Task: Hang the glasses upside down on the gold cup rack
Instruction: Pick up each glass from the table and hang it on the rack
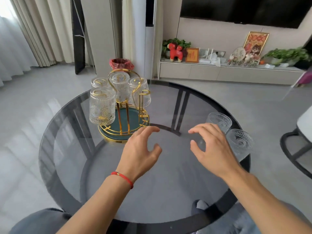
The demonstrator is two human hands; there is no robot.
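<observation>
The gold cup rack (124, 119) with a teal tray base stands at the back left of the round smoked-glass table (70, 149). Several ribbed clear glasses hang upside down on it, the nearest one (102, 107) at front left. One gold peg (143, 102) on the rack's right side is bare. Two more ribbed glasses sit on the table at the right: one (219, 121) farther back, one (240, 142) nearer the edge. My left hand (141, 149) hovers open just in front of the rack. My right hand (211, 146) hovers open beside the two loose glasses, partly covering them.
A red-lined bin (121, 64) stands on the floor behind the rack. A TV cabinet (228, 71) with ornaments and plants runs along the far wall. A dark stool frame (297, 146) sits to the right of the table. My knees show under the table's near edge.
</observation>
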